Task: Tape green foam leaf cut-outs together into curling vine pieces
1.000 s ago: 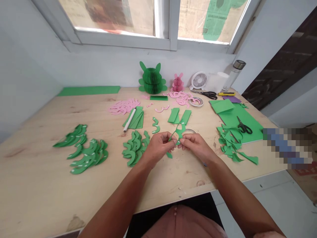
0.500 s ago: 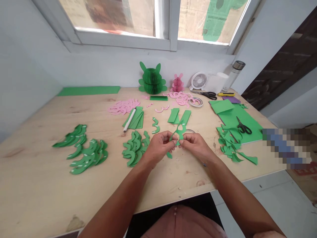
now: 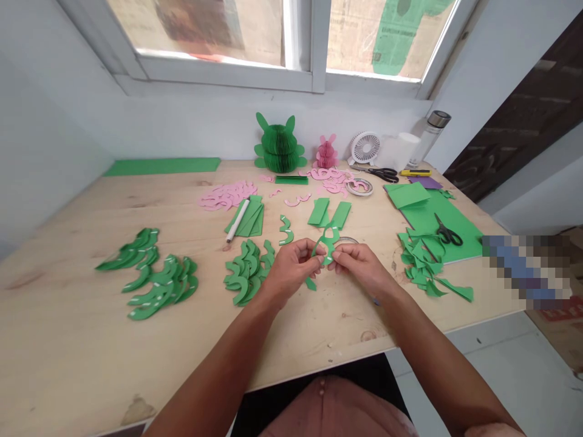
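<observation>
My left hand [image 3: 291, 267] and my right hand [image 3: 359, 267] meet over the middle of the wooden table [image 3: 68, 352], both pinching one curved green paper cut-out [image 3: 326, 243] held up between them. Fingers of both hands are closed on its lower ends. A small green scrap [image 3: 311, 283] lies on the table just under my left hand. A pile of similar curved green pieces [image 3: 248, 271] sits right beside my left hand. A roll of tape [image 3: 347, 241] peeks out behind my right hand.
More green curved pieces [image 3: 155, 279] lie at the left, green offcuts [image 3: 426, 267] and black scissors [image 3: 447, 230] on green sheets at the right. Pink cut-outs [image 3: 225, 196], a white pen [image 3: 238, 220], folded paper animals [image 3: 279, 144], a small fan [image 3: 364, 147] and a bottle [image 3: 430, 136] stand behind.
The green cut-out has been turned and lowered slightly between my fingers. Both hands stay in nearly the same place.
</observation>
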`<state>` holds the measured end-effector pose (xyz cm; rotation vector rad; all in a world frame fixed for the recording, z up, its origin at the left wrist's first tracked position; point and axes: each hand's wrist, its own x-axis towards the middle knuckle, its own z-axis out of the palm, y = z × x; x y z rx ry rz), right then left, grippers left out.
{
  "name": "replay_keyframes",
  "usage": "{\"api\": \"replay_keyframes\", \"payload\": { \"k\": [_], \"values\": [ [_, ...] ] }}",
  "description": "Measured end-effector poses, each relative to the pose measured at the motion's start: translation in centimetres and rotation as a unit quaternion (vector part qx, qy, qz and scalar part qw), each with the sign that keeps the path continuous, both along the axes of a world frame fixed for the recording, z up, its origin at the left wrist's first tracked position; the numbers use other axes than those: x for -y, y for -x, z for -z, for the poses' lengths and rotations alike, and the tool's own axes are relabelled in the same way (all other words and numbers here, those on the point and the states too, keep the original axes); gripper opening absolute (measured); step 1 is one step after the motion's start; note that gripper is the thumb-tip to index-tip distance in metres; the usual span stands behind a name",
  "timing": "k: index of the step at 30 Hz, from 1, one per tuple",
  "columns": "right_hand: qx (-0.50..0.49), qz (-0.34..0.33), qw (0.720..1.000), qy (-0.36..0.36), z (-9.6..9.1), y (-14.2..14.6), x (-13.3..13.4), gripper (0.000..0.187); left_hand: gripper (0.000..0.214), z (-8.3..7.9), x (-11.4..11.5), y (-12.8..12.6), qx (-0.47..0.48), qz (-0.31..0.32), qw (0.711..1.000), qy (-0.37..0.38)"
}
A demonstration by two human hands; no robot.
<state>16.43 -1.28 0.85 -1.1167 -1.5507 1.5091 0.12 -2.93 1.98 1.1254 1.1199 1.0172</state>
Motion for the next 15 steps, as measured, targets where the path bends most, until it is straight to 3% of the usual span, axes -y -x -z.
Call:
{"api": "replay_keyframes", "payload": {
  "k": [15],
  "values": [
    [0.013,0.000,1.000,-0.013,-0.17,0.05,0.13,0.019,0.017,-0.05,-0.02,0.04,-0.010,-0.003,1.000,-0.004]
  ]
}}
